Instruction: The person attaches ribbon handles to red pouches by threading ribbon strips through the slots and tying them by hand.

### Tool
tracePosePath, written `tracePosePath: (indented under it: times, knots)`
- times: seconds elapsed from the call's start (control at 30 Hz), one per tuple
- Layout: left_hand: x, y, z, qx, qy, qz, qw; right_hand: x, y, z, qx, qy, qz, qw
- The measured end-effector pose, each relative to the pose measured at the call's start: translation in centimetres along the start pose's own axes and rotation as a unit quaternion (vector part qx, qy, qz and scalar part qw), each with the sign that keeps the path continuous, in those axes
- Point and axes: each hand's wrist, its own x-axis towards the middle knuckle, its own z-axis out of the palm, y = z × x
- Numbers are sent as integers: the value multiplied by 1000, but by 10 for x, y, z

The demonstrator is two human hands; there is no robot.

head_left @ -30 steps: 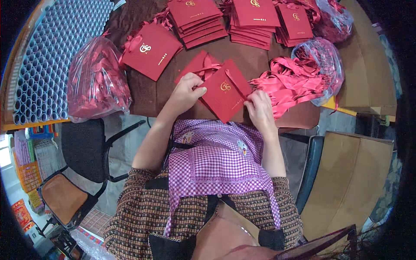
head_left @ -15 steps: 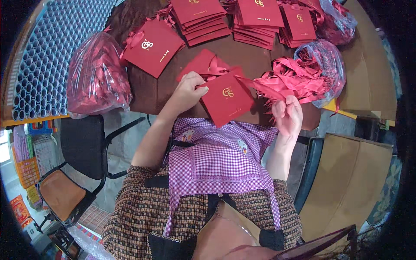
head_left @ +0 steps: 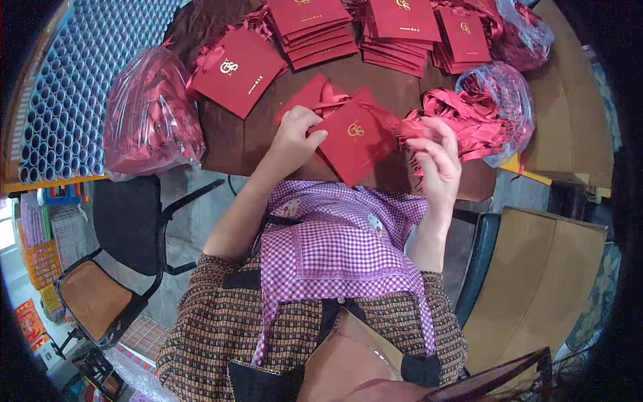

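Observation:
My left hand (head_left: 299,134) grips the left edge of a flat red paper gift bag (head_left: 355,147) with a gold emblem, thumb on top. The bag is tilted, one corner pointing toward me. A red ribbon (head_left: 385,117), smeared by motion, runs from its upper edge to the right. My right hand (head_left: 439,161) is at that ribbon's far end, fingers curled around it, though the exact grip is blurred. Beneath and behind the bag lies another red bag (head_left: 305,94) with a ribbon handle (head_left: 329,99).
Beside my right hand, loose red ribbons (head_left: 462,117) spill from a clear plastic bag (head_left: 512,107). Stacks of red gift bags (head_left: 315,40) line the far side, with a single one (head_left: 241,74) at left. A filled plastic bag (head_left: 151,117) stands near a tube rack (head_left: 74,87).
My right hand has moved up and slightly left with the ribbon. The held bag has turned so that a corner points toward me. My left hand stays nearly in place.

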Motion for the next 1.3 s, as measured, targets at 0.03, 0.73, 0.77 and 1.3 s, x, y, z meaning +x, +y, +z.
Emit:
tracePosePath:
  times: [0.03,0.73,0.77,1.3]
  knots:
    - [0,2,1,7,20,28,999,0,2,3,23,-27,-9,999]
    - [2,12,13,-7,86,12,996,0,23,97,-160,-51,-52,984]
    - [2,13,13,-7,85,12,996,0,23,97,-161,-51,-52,984]
    - [3,25,12,41,118,77,989,-5,18,103,-256,-36,-99,961]
